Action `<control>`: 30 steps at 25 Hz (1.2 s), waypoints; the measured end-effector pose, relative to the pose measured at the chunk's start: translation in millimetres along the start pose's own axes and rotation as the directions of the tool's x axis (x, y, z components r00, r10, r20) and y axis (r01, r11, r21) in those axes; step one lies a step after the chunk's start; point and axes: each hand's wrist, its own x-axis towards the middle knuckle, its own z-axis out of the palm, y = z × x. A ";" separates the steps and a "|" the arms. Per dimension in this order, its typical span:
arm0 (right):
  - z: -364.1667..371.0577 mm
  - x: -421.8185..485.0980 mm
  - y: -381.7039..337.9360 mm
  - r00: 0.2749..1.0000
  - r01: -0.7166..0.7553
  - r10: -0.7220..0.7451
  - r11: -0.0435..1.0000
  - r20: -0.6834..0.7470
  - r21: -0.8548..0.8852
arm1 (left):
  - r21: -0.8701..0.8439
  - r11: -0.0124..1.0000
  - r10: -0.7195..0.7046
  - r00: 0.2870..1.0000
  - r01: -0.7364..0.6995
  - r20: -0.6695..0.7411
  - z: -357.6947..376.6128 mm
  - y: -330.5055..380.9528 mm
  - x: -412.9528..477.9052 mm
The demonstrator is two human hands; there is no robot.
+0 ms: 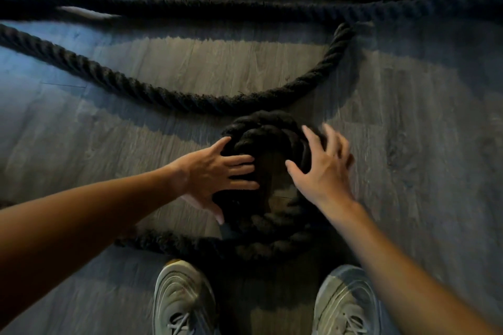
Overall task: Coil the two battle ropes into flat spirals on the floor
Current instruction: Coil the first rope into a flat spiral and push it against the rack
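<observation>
A small coil [268, 171] of thick, dark, twisted rope is seen on the grey wood-grain floor [422, 144], just beyond the two grey sneakers [185, 299] at six o'clock. The left hand [215, 174] is laid flat on the coil's nine o'clock side, fingers spread and nothing gripped; the right hand [324, 168] is spread open at three o'clock over the coil's edge, its grip likewise empty, though contact cannot be confirmed. A bare patch of floor is left at the coil's centre, so the spiral is judged loose and barely begun. The turns would best be pressed inward and flat from both sides, so that each wrap is seated against the last without riding up. From the coil a loose length [163, 95] is swept in a wide arc toward ten o'clock, and more lengths [217, 5] are stretched straight across at twelve o'clock; which rope each belongs to cannot be told. The strands look coarse, fuzzy and stiff.
</observation>
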 end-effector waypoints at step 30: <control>10.9 8.8 21.3 0.974 -0.228 0.220 0.951 0.061 0.208 | -0.095 0.978 -0.202 0.947 0.183 -0.251 -13.6 7.1 -7.4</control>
